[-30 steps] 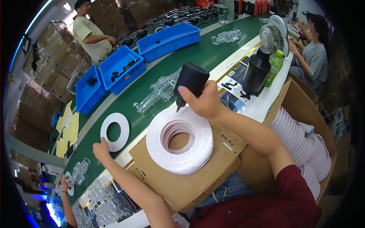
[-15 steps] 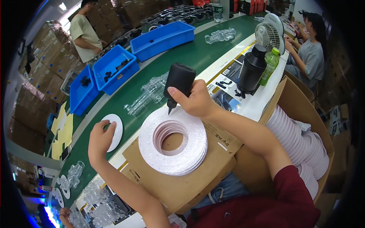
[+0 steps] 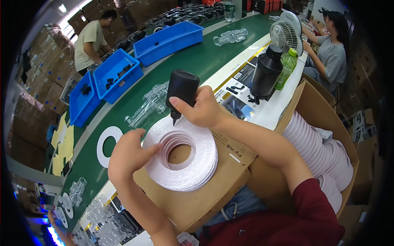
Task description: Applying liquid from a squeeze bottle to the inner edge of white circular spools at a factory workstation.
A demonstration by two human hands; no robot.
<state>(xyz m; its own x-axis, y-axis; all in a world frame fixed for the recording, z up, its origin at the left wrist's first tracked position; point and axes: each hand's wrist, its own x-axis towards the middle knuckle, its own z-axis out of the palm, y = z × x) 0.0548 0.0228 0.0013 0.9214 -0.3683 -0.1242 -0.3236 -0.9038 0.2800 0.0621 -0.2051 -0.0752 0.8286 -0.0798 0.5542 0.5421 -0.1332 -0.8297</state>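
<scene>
We see the right hand (image 3: 202, 110) clamped on a black squeeze bottle (image 3: 182, 88), long axis near upright, nozzle pointing down just above the stack of white foam rings (image 3: 186, 166). The stack lies flat on a cardboard box (image 3: 205, 197), directly below the grip. Left hand (image 3: 129, 153) rests open-fingered on the stack's left edge, fingertips touching the top ring. Rings look thin, matte, flat.
</scene>
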